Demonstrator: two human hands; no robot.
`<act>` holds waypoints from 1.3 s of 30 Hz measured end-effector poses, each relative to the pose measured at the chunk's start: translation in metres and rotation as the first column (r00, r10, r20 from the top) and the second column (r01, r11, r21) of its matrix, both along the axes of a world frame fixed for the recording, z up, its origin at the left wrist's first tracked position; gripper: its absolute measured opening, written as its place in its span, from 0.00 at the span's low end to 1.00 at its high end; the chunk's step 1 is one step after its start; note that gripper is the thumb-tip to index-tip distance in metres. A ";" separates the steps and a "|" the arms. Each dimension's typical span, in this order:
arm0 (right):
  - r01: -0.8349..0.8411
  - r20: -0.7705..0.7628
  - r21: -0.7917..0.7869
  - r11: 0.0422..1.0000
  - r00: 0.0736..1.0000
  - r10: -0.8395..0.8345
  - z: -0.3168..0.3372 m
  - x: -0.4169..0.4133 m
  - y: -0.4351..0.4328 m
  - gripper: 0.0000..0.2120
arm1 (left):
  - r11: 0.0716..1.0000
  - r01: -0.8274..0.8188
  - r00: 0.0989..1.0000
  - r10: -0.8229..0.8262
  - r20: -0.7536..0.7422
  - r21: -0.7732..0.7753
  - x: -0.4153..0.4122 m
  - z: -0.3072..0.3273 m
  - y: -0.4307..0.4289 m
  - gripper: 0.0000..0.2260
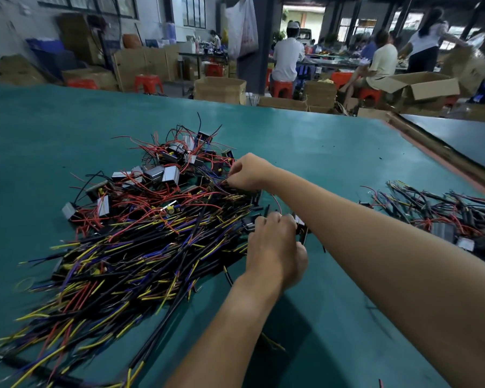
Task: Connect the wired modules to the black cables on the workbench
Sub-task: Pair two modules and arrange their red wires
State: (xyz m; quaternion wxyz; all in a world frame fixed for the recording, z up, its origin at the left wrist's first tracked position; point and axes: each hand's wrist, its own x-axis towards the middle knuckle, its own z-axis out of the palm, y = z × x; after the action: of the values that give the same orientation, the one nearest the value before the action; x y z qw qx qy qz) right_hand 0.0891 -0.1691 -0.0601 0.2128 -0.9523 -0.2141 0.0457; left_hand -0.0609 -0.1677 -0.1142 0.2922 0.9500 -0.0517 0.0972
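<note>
A heap of small silver and black modules with red wires [163,175] lies on the green workbench [319,152]. In front of it spreads a big pile of black cables with yellow and blue ends [129,264]. My right hand [249,172] reaches across to the far edge of the piles, and its fingertips pinch at wires there. My left hand [275,247] sits nearer me, fingers curled round a small black module with wires [302,229] that pokes out beside my knuckles.
A second tangle of cables and modules [445,219] lies at the right. The bench's right edge [437,152] runs diagonally beside another table. Cardboard boxes [220,89], red stools and several seated people fill the room beyond the far edge.
</note>
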 end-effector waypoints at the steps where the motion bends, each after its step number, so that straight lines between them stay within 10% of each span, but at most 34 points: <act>1: 0.020 0.007 0.023 1.000 1.000 -0.021 0.004 0.000 -0.001 0.13 | 1.000 -0.006 1.000 0.006 -0.012 -0.001 0.000 0.000 0.000 0.13; 12: 0.335 -0.428 0.597 0.729 0.902 -0.064 0.052 -0.017 -0.050 0.08 | 0.996 -0.031 0.999 0.031 0.005 -0.082 0.005 -0.008 0.001 0.12; 23: 0.158 -0.549 0.286 0.945 0.836 0.027 0.021 -0.030 -0.068 0.06 | 0.987 -0.033 0.999 0.032 -0.009 -0.158 0.008 -0.008 0.003 0.10; 34: 0.390 -0.552 0.778 0.493 0.799 0.240 0.042 -0.054 -0.118 0.08 | 0.894 -0.156 0.988 0.137 -0.075 -0.421 0.008 0.002 0.006 0.08; 39: 0.237 -0.419 0.832 0.501 0.862 0.286 0.055 -0.086 -0.156 0.10 | 0.930 -0.138 0.990 0.135 -0.032 -0.342 0.007 -0.002 0.005 0.09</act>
State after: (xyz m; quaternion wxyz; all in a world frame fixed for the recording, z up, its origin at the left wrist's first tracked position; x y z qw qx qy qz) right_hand 0.0032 -0.3256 -0.0046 0.7065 -0.6650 -0.1579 0.1839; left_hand -0.0534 -0.1627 -0.1161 0.4462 0.8861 0.0334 0.1209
